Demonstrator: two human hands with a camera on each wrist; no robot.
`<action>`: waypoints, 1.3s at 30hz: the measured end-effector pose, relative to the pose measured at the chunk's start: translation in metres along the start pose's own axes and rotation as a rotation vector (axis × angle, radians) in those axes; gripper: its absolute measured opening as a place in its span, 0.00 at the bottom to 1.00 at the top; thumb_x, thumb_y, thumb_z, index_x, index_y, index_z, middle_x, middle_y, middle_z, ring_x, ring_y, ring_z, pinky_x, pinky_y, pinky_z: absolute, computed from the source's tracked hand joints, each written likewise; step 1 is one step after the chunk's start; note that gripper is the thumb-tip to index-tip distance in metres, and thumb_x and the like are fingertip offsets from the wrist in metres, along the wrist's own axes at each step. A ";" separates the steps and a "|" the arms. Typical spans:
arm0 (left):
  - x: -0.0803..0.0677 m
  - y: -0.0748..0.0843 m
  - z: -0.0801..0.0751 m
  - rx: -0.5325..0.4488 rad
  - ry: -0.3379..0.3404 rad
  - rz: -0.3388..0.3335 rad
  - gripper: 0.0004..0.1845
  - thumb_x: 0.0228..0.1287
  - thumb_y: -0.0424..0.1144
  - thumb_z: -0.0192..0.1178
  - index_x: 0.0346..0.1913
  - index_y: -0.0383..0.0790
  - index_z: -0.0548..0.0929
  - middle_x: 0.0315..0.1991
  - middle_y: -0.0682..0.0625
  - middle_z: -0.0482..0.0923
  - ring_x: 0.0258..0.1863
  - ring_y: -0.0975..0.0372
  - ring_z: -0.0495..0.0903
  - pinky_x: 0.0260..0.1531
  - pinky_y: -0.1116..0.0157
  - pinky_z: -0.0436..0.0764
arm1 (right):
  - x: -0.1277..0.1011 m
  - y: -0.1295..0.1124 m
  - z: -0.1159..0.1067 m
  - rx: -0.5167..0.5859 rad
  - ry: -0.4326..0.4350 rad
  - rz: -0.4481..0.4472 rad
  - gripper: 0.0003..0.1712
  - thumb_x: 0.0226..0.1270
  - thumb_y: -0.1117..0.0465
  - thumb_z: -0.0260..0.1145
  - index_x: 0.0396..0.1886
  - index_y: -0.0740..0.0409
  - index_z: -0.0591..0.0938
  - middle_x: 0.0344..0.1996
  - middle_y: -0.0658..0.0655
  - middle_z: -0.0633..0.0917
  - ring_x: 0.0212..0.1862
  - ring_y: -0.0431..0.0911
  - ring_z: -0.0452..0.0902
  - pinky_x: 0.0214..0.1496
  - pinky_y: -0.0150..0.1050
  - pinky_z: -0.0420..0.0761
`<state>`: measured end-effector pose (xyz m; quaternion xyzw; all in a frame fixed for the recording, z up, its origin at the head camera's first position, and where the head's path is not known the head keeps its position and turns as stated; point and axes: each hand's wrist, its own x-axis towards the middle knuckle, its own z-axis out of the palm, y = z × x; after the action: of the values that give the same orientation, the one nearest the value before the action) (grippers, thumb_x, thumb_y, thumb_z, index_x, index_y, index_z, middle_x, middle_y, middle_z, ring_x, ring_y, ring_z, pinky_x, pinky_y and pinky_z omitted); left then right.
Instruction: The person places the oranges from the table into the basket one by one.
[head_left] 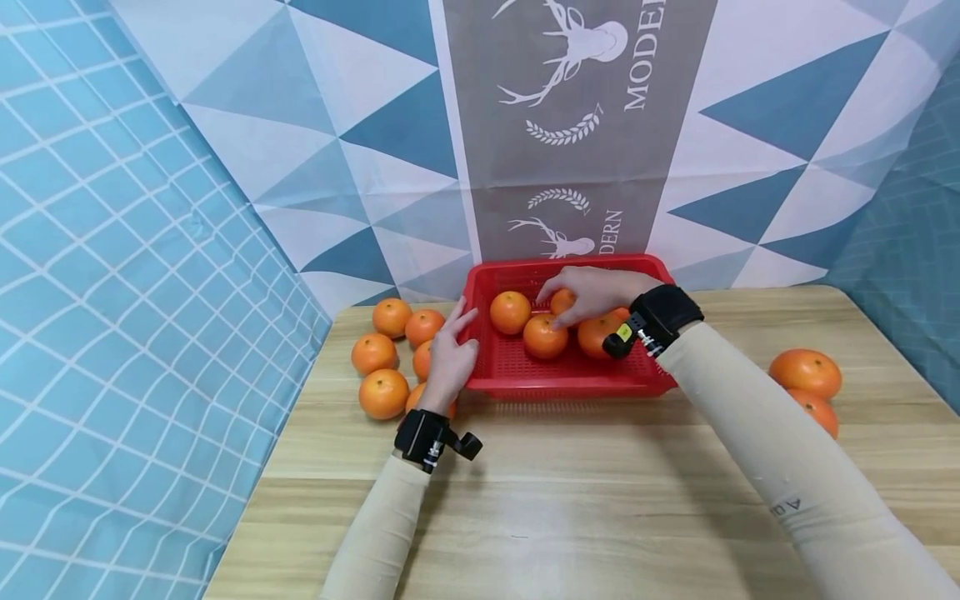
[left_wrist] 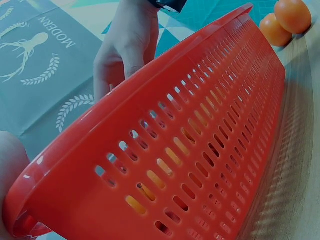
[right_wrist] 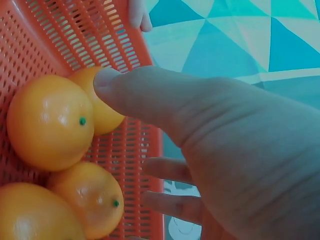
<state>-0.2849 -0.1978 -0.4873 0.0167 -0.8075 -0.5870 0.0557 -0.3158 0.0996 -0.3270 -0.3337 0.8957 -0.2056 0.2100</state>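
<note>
– Right hand (head_left: 592, 292) position?
– Inside the red basket (head_left: 570, 385), above the fruit. Thumb tip (right_wrist: 107, 80) touching the rear orange (head_left: 564, 302); other fingers loosely bent and apart, closed round nothing.
– Left hand (head_left: 450, 354)?
– Flat against the basket's left wall, fingers straight and together, pressing on the rim. No curl round the plastic visible.
– Location of the rear orange?
– Toward the back wall of the basket, just beside three more oranges (head_left: 545, 337) and apparently touching the nearest one.
– Recommended handling at this step?
– Probably best: bring the fingers down opposite the thumb before lifting or letting go, so as to avoid rolling. Avoid nudging the neighbouring fruit; round and smooth, likely to roll on the perforated floor.
– Basket restraint?
– Brace with the left palm against the wall. Light plastic, likely to slide on the wooden table (head_left: 562, 483) under a sideways push.
– Hazards nearby?
– Loose oranges (head_left: 383, 393) on the table just beside the left hand, two more (head_left: 806, 372) well apart to the right, near the table edge. Avoid sweeping either group with a sleeve.
</note>
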 end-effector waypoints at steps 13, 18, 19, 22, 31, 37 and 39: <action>-0.014 0.013 -0.001 0.036 0.008 0.030 0.35 0.72 0.30 0.56 0.80 0.52 0.81 0.89 0.73 0.60 0.93 0.57 0.57 0.75 0.48 0.86 | -0.022 0.016 -0.011 -0.036 0.031 0.009 0.34 0.74 0.55 0.77 0.77 0.57 0.82 0.72 0.65 0.83 0.74 0.64 0.76 0.78 0.65 0.81; -0.023 0.025 -0.002 0.042 -0.013 0.031 0.35 0.73 0.29 0.55 0.82 0.49 0.79 0.92 0.64 0.58 0.93 0.53 0.56 0.75 0.49 0.85 | -0.032 0.022 -0.015 -0.031 0.043 0.067 0.38 0.73 0.55 0.79 0.79 0.56 0.80 0.74 0.66 0.81 0.76 0.64 0.74 0.77 0.66 0.82; -0.024 0.026 -0.002 0.045 -0.011 0.030 0.35 0.73 0.29 0.55 0.82 0.49 0.79 0.92 0.64 0.58 0.93 0.53 0.56 0.77 0.49 0.84 | -0.033 0.024 -0.016 -0.040 0.053 0.070 0.37 0.72 0.55 0.79 0.79 0.56 0.81 0.74 0.66 0.81 0.76 0.64 0.74 0.77 0.67 0.82; -0.020 0.024 -0.001 0.051 0.003 0.028 0.35 0.73 0.30 0.56 0.81 0.51 0.80 0.91 0.69 0.59 0.93 0.56 0.57 0.79 0.47 0.82 | -0.037 0.028 -0.020 -0.077 0.079 0.057 0.36 0.70 0.54 0.80 0.76 0.56 0.83 0.73 0.68 0.81 0.76 0.65 0.74 0.79 0.69 0.78; -0.007 0.009 0.000 0.050 0.005 0.033 0.35 0.71 0.31 0.56 0.80 0.54 0.81 0.88 0.78 0.59 0.93 0.57 0.57 0.80 0.44 0.80 | -0.056 0.043 -0.031 -0.082 0.119 0.057 0.38 0.68 0.55 0.82 0.75 0.60 0.83 0.72 0.72 0.80 0.72 0.68 0.73 0.74 0.70 0.80; -0.012 0.014 -0.001 0.039 0.004 0.025 0.35 0.72 0.31 0.56 0.80 0.53 0.81 0.88 0.78 0.59 0.93 0.59 0.56 0.78 0.47 0.82 | -0.070 0.053 -0.036 -0.080 0.136 0.090 0.38 0.67 0.55 0.83 0.75 0.62 0.83 0.73 0.72 0.80 0.75 0.70 0.72 0.74 0.73 0.81; -0.015 0.017 0.000 0.044 0.007 0.016 0.35 0.73 0.30 0.56 0.80 0.53 0.81 0.88 0.77 0.60 0.93 0.61 0.56 0.78 0.50 0.82 | -0.076 0.058 -0.036 -0.078 0.146 0.102 0.39 0.66 0.56 0.84 0.75 0.63 0.83 0.73 0.73 0.79 0.75 0.71 0.72 0.73 0.73 0.83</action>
<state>-0.2692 -0.1914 -0.4725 0.0133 -0.8202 -0.5685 0.0627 -0.3122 0.2002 -0.3084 -0.2796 0.9318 -0.1835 0.1414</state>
